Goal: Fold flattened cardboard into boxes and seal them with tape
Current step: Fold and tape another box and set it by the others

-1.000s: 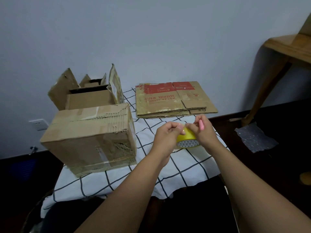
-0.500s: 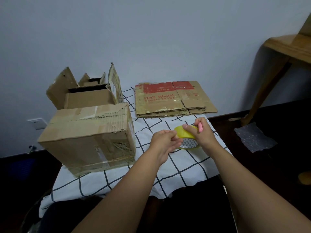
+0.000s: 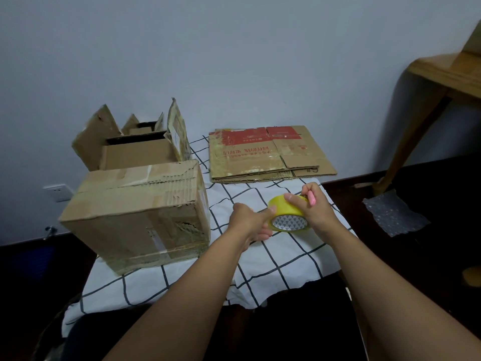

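Progress looks partial: one folded box lies closed on its side on the checked cloth, tape bands visible across it, while a second box behind it stands with flaps up, seemingly unsealed. Flattened cardboard is stacked near the wall, not yet folded. Above the cloth, the right hand grips the yellow tape roll together with a pink pen-like tool; the left hand pinches at the roll's edge, probably freeing the tape end.
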A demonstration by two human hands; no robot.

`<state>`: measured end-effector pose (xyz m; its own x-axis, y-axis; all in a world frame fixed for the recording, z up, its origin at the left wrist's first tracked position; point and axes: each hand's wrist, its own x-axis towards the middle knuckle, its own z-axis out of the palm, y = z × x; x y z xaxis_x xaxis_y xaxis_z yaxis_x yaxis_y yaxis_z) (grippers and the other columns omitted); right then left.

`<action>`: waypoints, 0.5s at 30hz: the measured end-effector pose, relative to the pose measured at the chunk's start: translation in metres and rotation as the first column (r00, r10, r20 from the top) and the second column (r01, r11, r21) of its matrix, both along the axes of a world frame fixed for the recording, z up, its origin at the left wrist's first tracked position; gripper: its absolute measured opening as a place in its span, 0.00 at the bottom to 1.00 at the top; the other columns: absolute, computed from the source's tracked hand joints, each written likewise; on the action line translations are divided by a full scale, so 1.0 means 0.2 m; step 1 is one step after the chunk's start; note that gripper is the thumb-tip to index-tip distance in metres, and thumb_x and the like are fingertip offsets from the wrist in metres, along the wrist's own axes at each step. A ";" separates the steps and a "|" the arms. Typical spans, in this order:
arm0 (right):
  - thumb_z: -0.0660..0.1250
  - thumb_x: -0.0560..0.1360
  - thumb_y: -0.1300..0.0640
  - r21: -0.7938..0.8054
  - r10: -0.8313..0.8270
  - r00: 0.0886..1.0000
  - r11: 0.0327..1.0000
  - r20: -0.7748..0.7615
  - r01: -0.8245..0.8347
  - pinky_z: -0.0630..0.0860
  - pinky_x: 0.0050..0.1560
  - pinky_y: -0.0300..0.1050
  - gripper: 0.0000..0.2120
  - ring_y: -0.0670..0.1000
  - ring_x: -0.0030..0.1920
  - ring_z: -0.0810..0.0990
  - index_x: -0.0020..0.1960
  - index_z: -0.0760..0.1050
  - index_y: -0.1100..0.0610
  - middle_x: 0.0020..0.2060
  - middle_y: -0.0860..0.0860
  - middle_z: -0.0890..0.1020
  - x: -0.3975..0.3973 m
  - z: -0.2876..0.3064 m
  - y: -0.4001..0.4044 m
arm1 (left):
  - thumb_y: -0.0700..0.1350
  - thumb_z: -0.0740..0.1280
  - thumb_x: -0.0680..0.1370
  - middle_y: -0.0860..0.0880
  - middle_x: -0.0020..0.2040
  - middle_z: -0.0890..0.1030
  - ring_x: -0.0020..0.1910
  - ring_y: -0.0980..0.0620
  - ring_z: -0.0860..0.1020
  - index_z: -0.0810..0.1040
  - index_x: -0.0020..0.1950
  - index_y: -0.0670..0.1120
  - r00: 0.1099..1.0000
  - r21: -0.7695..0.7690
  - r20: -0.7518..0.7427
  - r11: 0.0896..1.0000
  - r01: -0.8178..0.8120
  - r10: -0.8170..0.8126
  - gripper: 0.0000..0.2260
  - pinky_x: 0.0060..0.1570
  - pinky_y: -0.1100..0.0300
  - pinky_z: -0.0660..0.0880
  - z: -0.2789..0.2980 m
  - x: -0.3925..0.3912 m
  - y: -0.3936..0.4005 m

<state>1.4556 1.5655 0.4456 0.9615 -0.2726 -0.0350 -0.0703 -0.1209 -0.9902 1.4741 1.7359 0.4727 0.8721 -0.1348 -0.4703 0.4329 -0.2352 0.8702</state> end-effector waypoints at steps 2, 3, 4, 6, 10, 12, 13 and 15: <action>0.75 0.60 0.36 -0.028 0.021 1.000 0.999 0.002 -0.021 0.70 0.40 0.47 0.28 0.49 0.40 0.70 0.44 0.64 0.51 0.40 0.49 0.69 -0.01 0.01 0.01 | 0.50 0.73 0.77 0.41 0.41 0.80 0.33 0.49 0.82 0.62 0.64 0.41 1.000 -0.016 -0.016 1.000 0.008 -0.009 0.26 0.33 0.59 0.81 0.00 -0.02 0.02; 0.75 0.61 0.35 -0.041 0.030 1.000 0.999 0.006 -0.030 0.69 0.40 0.47 0.28 0.49 0.40 0.69 0.45 0.64 0.52 0.40 0.50 0.68 -0.02 0.02 0.01 | 0.50 0.72 0.78 0.41 0.41 0.80 0.33 0.49 0.81 0.63 0.65 0.41 1.000 -0.036 -0.020 0.999 0.015 -0.016 0.25 0.33 0.59 0.80 0.00 -0.03 0.02; 0.75 0.64 0.37 -0.051 0.033 0.999 0.998 0.012 -0.033 0.68 0.40 0.46 0.27 0.49 0.41 0.69 0.45 0.64 0.52 0.40 0.50 0.68 -0.02 0.03 0.02 | 0.50 0.70 0.79 0.41 0.41 0.80 0.33 0.50 0.81 0.63 0.65 0.40 0.999 -0.062 -0.027 0.998 0.015 -0.017 0.24 0.32 0.60 0.79 0.00 -0.04 0.03; 0.74 0.72 0.45 -0.046 0.040 0.999 0.998 0.016 -0.039 0.68 0.40 0.45 0.20 0.50 0.41 0.68 0.45 0.64 0.53 0.40 0.53 0.67 -0.04 0.05 0.03 | 0.48 0.67 0.81 0.42 0.42 0.80 0.31 0.50 0.79 0.64 0.65 0.42 0.999 -0.107 -0.044 0.994 -0.007 0.003 0.19 0.31 0.60 0.78 -0.01 -0.07 0.04; 0.68 0.78 0.56 -0.134 0.117 0.993 0.984 -0.016 -0.118 0.66 0.38 0.43 0.11 0.49 0.40 0.69 0.45 0.65 0.54 0.39 0.52 0.70 -0.12 0.11 0.04 | 0.45 0.63 0.81 0.44 0.41 0.78 0.31 0.50 0.74 0.67 0.61 0.47 0.996 0.002 0.078 0.999 -0.036 0.036 0.09 0.29 0.60 0.72 0.02 -0.13 0.10; 0.66 0.79 0.59 -0.189 0.133 0.991 0.973 -0.018 -0.134 0.65 0.38 0.42 0.09 0.47 0.38 0.68 0.45 0.65 0.54 0.37 0.49 0.70 -0.17 0.13 0.04 | 0.43 0.61 0.81 0.46 0.40 0.78 0.31 0.50 0.74 0.69 0.59 0.49 0.987 0.041 0.161 0.999 -0.031 0.024 0.07 0.29 0.60 0.70 0.05 -0.16 0.16; 0.65 0.79 0.60 -0.174 0.119 0.993 0.978 -0.006 -0.119 0.65 0.39 0.42 0.09 0.47 0.38 0.68 0.45 0.65 0.54 0.37 0.48 0.70 -0.19 0.13 0.05 | 0.42 0.60 0.80 0.46 0.40 0.78 0.31 0.51 0.74 0.69 0.58 0.49 0.978 0.061 0.207 0.998 -0.028 0.015 0.07 0.30 0.60 0.69 0.07 -0.17 0.18; 0.63 0.80 0.62 -0.034 0.060 0.998 0.998 0.037 -0.059 0.65 0.40 0.41 0.10 0.46 0.38 0.68 0.44 0.66 0.53 0.37 0.49 0.69 -0.21 0.14 0.07 | 0.42 0.59 0.80 0.47 0.41 0.79 0.33 0.50 0.75 0.71 0.58 0.50 0.952 0.106 0.307 0.994 -0.030 -0.004 0.08 0.34 0.57 0.72 0.10 -0.17 0.23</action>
<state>1.4137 1.5799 0.4741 0.9765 -0.2152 0.0094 -0.0249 -0.1563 -0.9874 1.4401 1.7827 0.4927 0.9778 -0.0855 -0.1911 0.1530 -0.3316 0.9309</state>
